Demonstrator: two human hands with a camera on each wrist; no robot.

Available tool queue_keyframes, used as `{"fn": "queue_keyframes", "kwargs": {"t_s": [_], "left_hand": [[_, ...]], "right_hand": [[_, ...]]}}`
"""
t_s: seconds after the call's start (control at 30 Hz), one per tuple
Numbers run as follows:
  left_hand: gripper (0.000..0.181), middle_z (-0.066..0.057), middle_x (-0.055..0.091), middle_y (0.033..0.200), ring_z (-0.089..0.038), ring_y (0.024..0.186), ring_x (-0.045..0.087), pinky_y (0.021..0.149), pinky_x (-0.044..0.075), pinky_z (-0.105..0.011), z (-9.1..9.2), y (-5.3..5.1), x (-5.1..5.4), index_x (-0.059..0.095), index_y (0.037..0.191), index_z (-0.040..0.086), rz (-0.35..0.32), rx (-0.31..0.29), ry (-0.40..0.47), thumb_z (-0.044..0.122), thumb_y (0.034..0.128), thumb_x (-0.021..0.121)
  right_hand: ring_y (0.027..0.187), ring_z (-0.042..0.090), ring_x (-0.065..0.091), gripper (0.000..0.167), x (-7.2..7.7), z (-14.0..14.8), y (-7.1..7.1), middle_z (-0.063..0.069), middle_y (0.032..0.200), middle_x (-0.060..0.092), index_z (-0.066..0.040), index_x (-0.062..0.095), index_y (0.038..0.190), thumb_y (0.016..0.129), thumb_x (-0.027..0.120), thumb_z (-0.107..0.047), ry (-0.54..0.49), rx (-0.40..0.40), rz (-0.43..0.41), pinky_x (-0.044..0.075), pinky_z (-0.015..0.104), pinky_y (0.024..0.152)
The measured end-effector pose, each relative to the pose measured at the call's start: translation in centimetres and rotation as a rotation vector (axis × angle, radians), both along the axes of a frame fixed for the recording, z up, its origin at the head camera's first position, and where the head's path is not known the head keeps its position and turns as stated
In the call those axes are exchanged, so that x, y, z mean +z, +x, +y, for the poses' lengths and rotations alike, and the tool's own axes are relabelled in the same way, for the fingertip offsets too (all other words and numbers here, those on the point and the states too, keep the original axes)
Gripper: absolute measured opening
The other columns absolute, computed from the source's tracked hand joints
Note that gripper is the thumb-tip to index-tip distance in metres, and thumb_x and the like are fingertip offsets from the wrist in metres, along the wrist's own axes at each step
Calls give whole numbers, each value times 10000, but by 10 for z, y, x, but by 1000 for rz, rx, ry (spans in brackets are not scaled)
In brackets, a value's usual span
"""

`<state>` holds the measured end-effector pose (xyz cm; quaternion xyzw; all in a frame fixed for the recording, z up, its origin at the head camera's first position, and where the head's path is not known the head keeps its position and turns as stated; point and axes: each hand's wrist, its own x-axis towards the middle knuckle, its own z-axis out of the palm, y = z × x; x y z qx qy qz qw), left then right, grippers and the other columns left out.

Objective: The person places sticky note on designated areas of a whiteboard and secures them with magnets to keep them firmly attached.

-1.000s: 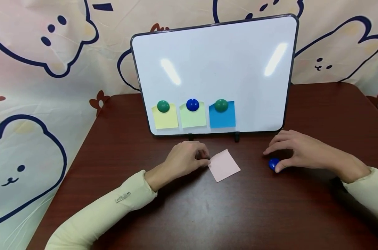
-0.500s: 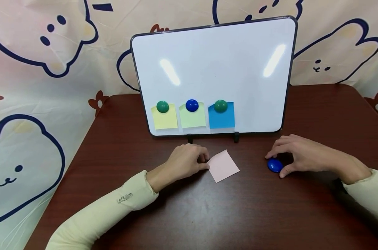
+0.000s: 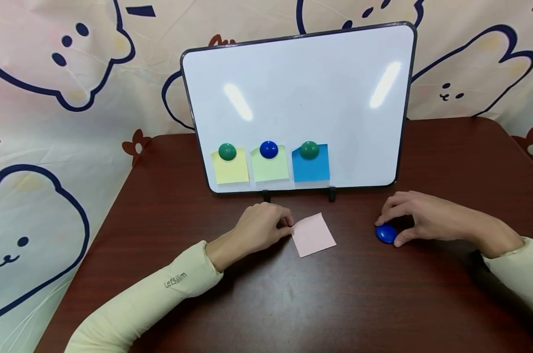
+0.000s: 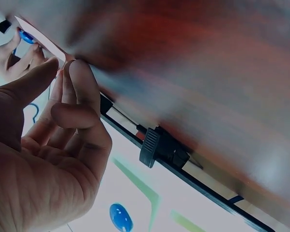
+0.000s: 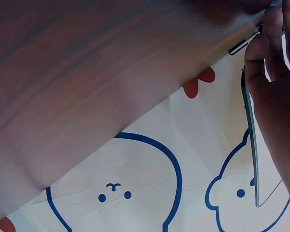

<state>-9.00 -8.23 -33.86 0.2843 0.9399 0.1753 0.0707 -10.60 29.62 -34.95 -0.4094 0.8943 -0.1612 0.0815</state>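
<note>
My left hand (image 3: 262, 225) pinches the left corner of a pink sticky note (image 3: 314, 236) between thumb and fingertips. In the left wrist view the note (image 4: 43, 41) shows at a slant, its corner between the thumb and fingers of the left hand (image 4: 57, 140). On the right, a round blue magnet (image 3: 386, 234) sits dome up at the tabletop. The right hand (image 3: 429, 218) grips it at its edge, fingers on the far side and thumb on the near side. In the right wrist view the right hand (image 5: 275, 92) is partly cut off and the magnet is hidden.
A whiteboard (image 3: 359, 137) stands behind the hands on black feet. Along its lower part hang yellow (image 3: 231, 169), light green (image 3: 271, 166) and blue (image 3: 311, 166) notes, each under a round magnet. The brown table (image 3: 293, 309) reaches back to a patterned cloth.
The right thumb and fingers have come round the blue magnet, which now shows more of its dome. The pink note has turned slightly, while the left hand has stayed nearly in place.
</note>
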Motion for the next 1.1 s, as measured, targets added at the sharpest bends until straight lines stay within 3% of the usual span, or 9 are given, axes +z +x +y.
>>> {"fn": "queue_keyframes", "kwargs": {"t_s": [0.47, 0.67, 0.83, 1.1], "left_hand": [[55, 52, 757, 892, -101, 792, 675, 643, 513, -279, -1, 0, -2, 755, 938, 182, 53, -8, 36, 223, 905, 739], [42, 62, 756, 905, -91, 793, 670, 656, 528, -294, -1, 0, 0, 760, 917, 195, 81, -17, 47, 218, 915, 725], [35, 53, 745, 904, -108, 792, 664, 649, 525, -302, -1, 0, 0, 750, 916, 192, 113, -13, 58, 195, 910, 716], [55, 40, 744, 811, -76, 757, 689, 658, 542, -261, 0, 0, 0, 713, 875, 167, 115, -15, 146, 124, 900, 691]], "right_hand": [[972, -26, 519, 383, 0, -3, 3, -220, 1091, 588, -390, 711, 1112, 783, 760, -579, 19, 10, 54, 548, 245, 802], [954, -47, 515, 350, -1, -3, 4, -248, 1073, 584, -402, 719, 1088, 774, 797, -538, -4, 27, 113, 542, 240, 781], [990, -29, 578, 390, -1, -5, 4, -255, 1106, 627, -390, 705, 1121, 762, 845, -450, -31, -10, 149, 569, 281, 814], [970, -28, 621, 444, 1, -8, 3, -211, 1141, 652, -348, 682, 1187, 779, 856, -345, -69, -36, 122, 582, 280, 819]]}}
